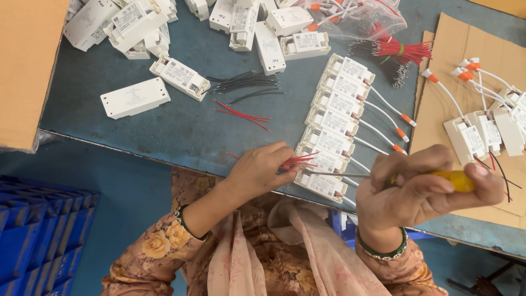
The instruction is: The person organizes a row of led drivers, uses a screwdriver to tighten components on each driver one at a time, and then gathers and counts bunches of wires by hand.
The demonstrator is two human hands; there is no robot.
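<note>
My left hand (262,169) pinches a small bunch of red wires (300,161) at the near edge of the blue-grey table (164,131). Their ends meet the nearest white driver box (323,185) in a row of white boxes (335,118) with white leads. My right hand (424,186) grips a yellow-handled screwdriver (457,180); its thin metal shaft (334,174) points left toward the wires and the box's terminal.
Loose red wires (241,115) and black wires (246,83) lie mid-table. A heap of white boxes (137,27) sits at the far left, more at the top centre. Wired boxes rest on cardboard (438,109) at right. Blue crates (33,230) stand lower left.
</note>
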